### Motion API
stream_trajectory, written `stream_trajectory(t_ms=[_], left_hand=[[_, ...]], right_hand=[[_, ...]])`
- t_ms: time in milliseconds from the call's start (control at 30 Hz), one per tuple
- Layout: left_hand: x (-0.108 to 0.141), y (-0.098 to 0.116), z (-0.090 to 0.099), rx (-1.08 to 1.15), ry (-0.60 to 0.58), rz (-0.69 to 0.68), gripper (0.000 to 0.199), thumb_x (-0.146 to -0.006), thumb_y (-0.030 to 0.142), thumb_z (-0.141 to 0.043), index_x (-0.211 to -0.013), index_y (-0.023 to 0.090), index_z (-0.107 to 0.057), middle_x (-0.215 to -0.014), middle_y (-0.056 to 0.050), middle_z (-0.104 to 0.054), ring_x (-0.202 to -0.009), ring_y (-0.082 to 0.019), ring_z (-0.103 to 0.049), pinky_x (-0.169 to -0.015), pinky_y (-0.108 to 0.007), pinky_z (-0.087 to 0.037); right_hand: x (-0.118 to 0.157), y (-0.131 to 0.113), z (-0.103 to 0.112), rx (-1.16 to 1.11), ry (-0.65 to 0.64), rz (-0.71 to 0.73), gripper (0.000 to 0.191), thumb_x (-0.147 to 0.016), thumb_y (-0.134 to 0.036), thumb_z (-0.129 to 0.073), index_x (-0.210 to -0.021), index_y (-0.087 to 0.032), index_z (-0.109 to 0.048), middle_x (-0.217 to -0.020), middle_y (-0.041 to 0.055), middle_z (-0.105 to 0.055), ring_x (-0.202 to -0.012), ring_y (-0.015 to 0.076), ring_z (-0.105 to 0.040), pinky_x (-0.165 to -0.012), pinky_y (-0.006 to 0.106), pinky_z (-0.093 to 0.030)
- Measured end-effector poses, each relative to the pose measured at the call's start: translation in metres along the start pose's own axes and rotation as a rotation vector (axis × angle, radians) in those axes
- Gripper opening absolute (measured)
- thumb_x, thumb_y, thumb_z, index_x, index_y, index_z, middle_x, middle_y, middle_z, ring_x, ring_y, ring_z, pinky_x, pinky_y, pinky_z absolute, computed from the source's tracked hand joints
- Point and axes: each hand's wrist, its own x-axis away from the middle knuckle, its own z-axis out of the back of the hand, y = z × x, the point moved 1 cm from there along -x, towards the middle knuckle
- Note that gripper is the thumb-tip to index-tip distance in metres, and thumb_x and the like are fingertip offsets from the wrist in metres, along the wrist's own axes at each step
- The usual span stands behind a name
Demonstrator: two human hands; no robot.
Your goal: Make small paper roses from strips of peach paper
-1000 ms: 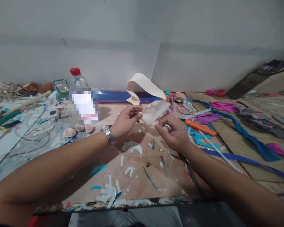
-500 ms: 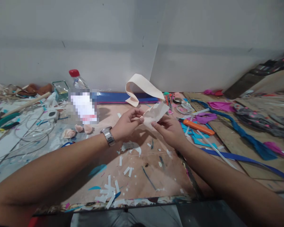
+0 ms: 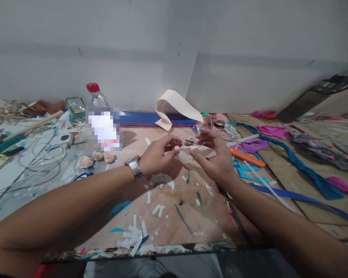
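My left hand (image 3: 160, 155), with a metal watch (image 3: 134, 168) on its wrist, pinches the left end of a thin cream paper piece (image 3: 187, 155) between thumb and fingers. My right hand (image 3: 216, 156) is at the paper's right side. Its fingers are raised and spread, and the thumb tip is at the paper. The paper is seen nearly edge-on, low over the table. Just behind it lies a small dark tool (image 3: 189, 143), partly covered, its kind unclear. A folded cream paper strip (image 3: 178, 102) stands behind my hands.
Left are a red-capped bottle (image 3: 98, 100), small cream paper flowers (image 3: 85, 162), a white cable (image 3: 48, 168) and green-handled pliers (image 3: 10, 146). Right are an orange utility knife (image 3: 246, 157) and blue strips (image 3: 301, 197). White paper scraps (image 3: 135, 231) lie near the front edge.
My right hand has opened, its fingers lifting away from the paper. The paper has tipped from upright to nearly flat, exposing the dark tool behind. My left hand keeps its pinch.
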Motion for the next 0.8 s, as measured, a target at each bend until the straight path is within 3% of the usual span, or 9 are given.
stream_trajectory(t_ms=[133, 267, 467, 633, 800], left_hand=[[0.001, 0.001, 0.002, -0.073, 0.016, 0.015, 0.017, -0.096, 0.022, -0.062, -0.112, 0.020, -0.059, -0.115, -0.008, -0.064, -0.108, -0.018, -0.065, -0.094, -0.033, -0.059], [0.001, -0.002, 0.002, -0.115, 0.034, 0.016, 0.015, -0.096, 0.027, -0.062, -0.106, 0.020, -0.054, -0.107, -0.005, -0.061, -0.094, -0.016, -0.064, -0.088, -0.033, -0.060], [0.002, -0.004, 0.000, -0.139, -0.040, 0.016, 0.019, -0.095, 0.023, -0.062, -0.113, 0.021, -0.057, -0.106, -0.006, -0.067, -0.097, -0.017, -0.066, -0.088, -0.032, -0.056], [0.001, 0.000, 0.003, -0.209, -0.114, 0.003, 0.019, -0.095, 0.027, -0.062, -0.112, 0.020, -0.065, -0.106, -0.005, -0.073, -0.080, -0.015, -0.064, -0.074, -0.030, -0.052], [0.000, 0.002, 0.003, -0.129, -0.148, 0.023, 0.020, -0.095, 0.026, -0.058, -0.111, 0.019, -0.067, -0.107, -0.006, -0.074, -0.086, -0.017, -0.066, -0.078, -0.030, -0.052]], right_hand=[[-0.003, -0.011, 0.009, 0.175, 0.034, 0.275, 0.063, -0.085, -0.032, -0.077, -0.142, -0.026, -0.052, -0.126, 0.0127, -0.064, -0.103, 0.0292, -0.065, -0.089, 0.047, -0.055], [-0.005, -0.017, 0.010, 0.351, -0.082, 0.445, 0.042, -0.090, -0.029, -0.074, -0.130, -0.023, -0.064, -0.120, 0.0137, -0.069, -0.110, 0.0325, -0.064, -0.098, 0.052, -0.050], [-0.006, -0.012, 0.004, 0.349, -0.245, 0.327, 0.021, -0.097, -0.033, -0.065, -0.113, -0.025, -0.075, -0.109, 0.0100, -0.078, -0.103, 0.0307, -0.068, -0.095, 0.050, -0.048], [-0.007, -0.009, 0.003, 0.316, -0.313, 0.204, 0.021, -0.098, -0.039, -0.062, -0.098, -0.025, -0.079, -0.092, 0.0084, -0.080, -0.090, 0.0286, -0.070, -0.083, 0.045, -0.046], [-0.007, -0.004, 0.003, 0.167, -0.310, 0.023, 0.022, -0.095, -0.041, -0.068, -0.091, -0.023, -0.079, -0.087, 0.0066, -0.081, -0.080, 0.0251, -0.073, -0.074, 0.037, -0.050]])
